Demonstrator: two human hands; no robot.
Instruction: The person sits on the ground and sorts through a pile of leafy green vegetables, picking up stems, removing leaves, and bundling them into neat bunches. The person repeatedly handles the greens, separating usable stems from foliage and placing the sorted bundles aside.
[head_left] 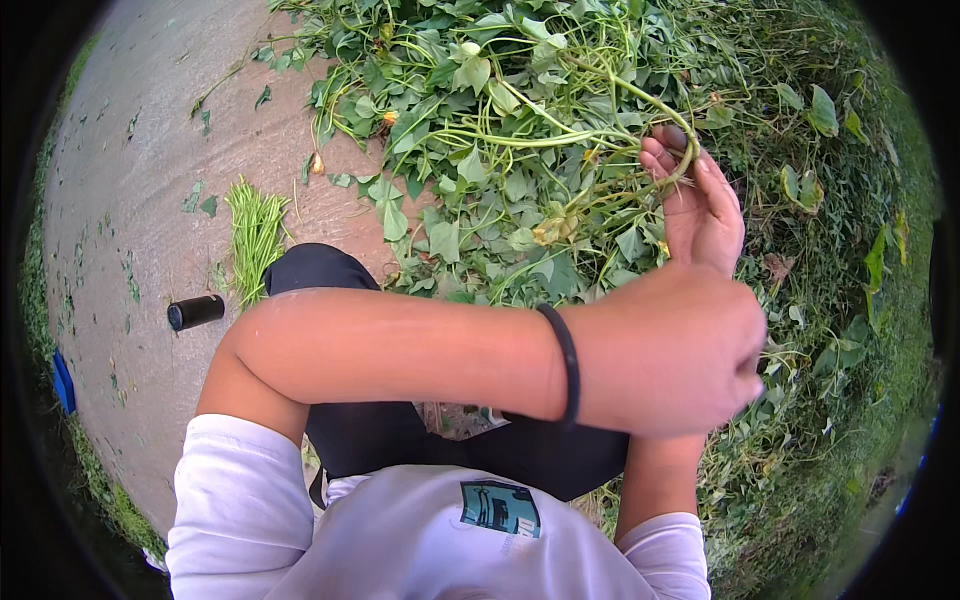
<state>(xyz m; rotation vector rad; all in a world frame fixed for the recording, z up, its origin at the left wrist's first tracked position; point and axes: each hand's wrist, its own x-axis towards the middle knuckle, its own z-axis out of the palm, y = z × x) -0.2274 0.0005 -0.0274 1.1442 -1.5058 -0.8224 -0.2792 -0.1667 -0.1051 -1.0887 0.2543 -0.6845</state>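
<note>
My left forearm, with a black band at the wrist, crosses in front of me to the right. My left hand is curled closed, its back toward me; whatever its fingers hold, if anything, is hidden. Just beyond it, my right hand is partly covered by the left. Its thumb and fingers are around a bent green vine stem, where thin rootlets show. The stem's length reaches leftward over a large heap of leafy vines, with heart-shaped leaves, some yellowed.
A bundle of trimmed green stalks lies on the concrete ground left of my knee. Nearby is a black cylinder on its side. A blue object sits at the far left edge. Grass borders the right.
</note>
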